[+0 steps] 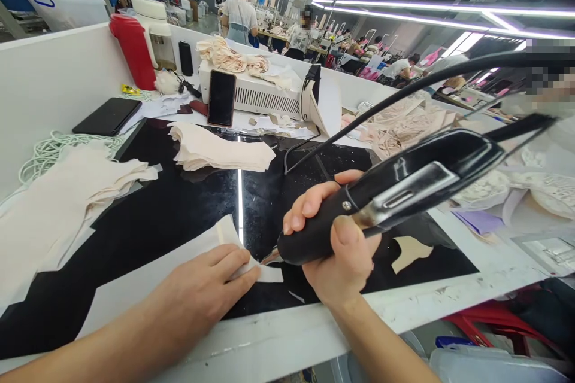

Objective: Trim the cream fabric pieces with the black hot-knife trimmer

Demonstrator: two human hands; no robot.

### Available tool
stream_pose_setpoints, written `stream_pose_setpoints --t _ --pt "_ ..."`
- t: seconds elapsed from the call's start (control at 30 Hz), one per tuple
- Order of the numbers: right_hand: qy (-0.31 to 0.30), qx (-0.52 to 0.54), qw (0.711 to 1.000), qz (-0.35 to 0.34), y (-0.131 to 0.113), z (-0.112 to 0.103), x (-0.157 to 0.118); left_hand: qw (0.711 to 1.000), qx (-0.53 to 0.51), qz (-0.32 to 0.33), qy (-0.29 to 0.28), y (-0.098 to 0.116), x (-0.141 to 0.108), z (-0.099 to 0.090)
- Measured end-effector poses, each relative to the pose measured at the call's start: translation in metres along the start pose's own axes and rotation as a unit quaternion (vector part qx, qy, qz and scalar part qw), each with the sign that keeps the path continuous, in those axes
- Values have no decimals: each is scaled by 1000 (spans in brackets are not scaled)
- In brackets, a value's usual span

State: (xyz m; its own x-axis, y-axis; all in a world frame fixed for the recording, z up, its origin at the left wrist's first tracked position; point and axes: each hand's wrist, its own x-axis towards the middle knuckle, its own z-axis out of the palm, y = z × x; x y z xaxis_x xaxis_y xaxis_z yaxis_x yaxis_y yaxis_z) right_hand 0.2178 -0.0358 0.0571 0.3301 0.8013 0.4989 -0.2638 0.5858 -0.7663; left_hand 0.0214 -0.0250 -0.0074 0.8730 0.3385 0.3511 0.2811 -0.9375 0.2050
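The right hand (pixel 348 272) is wrapped firmly round a black tool (pixel 404 173), its thumb on the near side and its fingers curling over from the far side. The right forearm rises from the near edge and leans left. The tool slants, its metal tip (pixel 271 256) low at the left, next to the left fingertips, its body rising to the right.

The left forearm reaches in from the near left corner, and the left hand (pixel 204 287) lies low, palm down, with fingers together and thumb close beside them. These rest on a pale piece of cloth (pixel 228 230); whether they pinch it or only press it, I cannot tell. The cloth is left of the tip, by a white sheet (pixel 130 287) on a black board (pixel 179 191).

Farther out, one cloth stack (pixel 220 149) lies on the far side, another (pixel 49 209) at left. A phone (pixel 221 99) stands beyond the board, and a cream cloth scrap (pixel 409 253) lies right of the right hand.
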Motion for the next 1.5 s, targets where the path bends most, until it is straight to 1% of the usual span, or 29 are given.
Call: stream_pose_setpoints --t 0.1,0.3,0.47,0.67,0.8,0.97,1.13,1.23,1.33,1.5 --pt "-8 -7 1000 0 5 1 -1 1000 -6 -7 -5 0 -1 3" --pt "-10 -21 1000 -2 7 3 -1 1000 9 -22 12 0 -1 5" --pt "5 -4 1000 0 7 7 2 999 26 -31 9 2 3 4" --pt "-13 6 1000 5 15 9 2 998 32 -30 34 1 4 5" --pt "-10 -4 1000 5 16 9 3 999 30 -33 28 0 2 6" --pt "-5 26 1000 -2 13 9 5 999 14 -35 29 1 3 6" --pt "-3 11 1000 -1 9 5 5 999 22 -37 18 2 4 1" --pt "11 -14 1000 -4 6 1 6 999 27 -34 18 1 3 0" --pt "26 -30 999 -13 2 -4 7 999 34 -33 3 1 3 -1" --pt "25 -12 999 -21 -4 -15 3 999 34 -27 -7 0 3 -5"
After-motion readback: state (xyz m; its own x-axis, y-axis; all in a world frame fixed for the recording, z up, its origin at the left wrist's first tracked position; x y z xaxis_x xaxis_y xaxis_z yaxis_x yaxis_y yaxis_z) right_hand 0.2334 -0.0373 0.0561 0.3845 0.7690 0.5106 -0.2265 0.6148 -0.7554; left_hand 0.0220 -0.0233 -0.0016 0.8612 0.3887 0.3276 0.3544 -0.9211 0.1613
